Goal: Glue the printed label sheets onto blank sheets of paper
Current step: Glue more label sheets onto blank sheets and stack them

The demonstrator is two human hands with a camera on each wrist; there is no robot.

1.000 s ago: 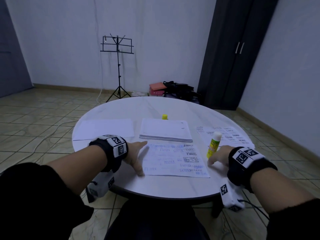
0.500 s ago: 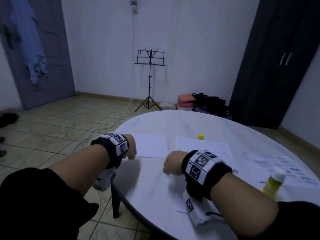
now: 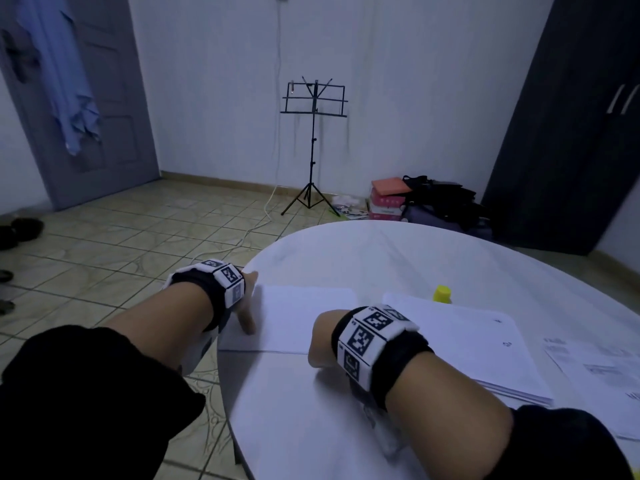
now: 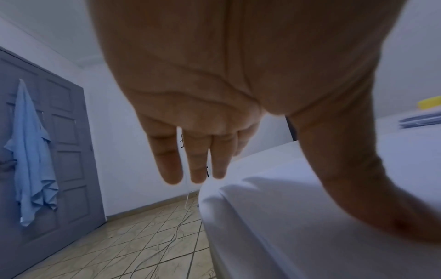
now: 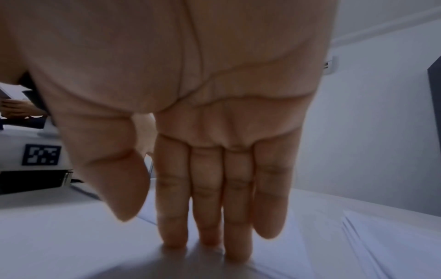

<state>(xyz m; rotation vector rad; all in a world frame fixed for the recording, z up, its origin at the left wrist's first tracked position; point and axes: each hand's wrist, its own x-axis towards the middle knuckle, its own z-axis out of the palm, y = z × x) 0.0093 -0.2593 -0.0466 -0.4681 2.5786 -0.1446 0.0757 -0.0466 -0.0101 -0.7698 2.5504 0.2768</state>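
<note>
A single blank sheet [image 3: 304,317] lies at the left of the round white table [image 3: 398,258]. My left hand [image 3: 250,304] is at the sheet's left edge; its thumb [image 4: 381,198] rests on the paper and its straight fingers [image 4: 195,162] reach past the table's rim. My right hand [image 3: 320,344] lies on the sheet's near right corner, with straight fingertips [image 5: 207,230] touching the paper. A stack of blank paper [image 3: 467,348] sits to the right, and printed label sheets [image 3: 595,368] lie beyond it. Neither hand holds anything.
A yellow glue cap [image 3: 442,294] stands behind the stack. On the floor beyond the table are a music stand [image 3: 313,147], a cable [image 3: 256,226] and bags with a box [image 3: 426,202]. A dark wardrobe [image 3: 571,116] is at the right and a grey door [image 3: 97,98] at the left.
The view has swung left. Both hands moved from the printed sheet and the glue stick to the blank sheet at the left, and the right hand has left the glue stick.
</note>
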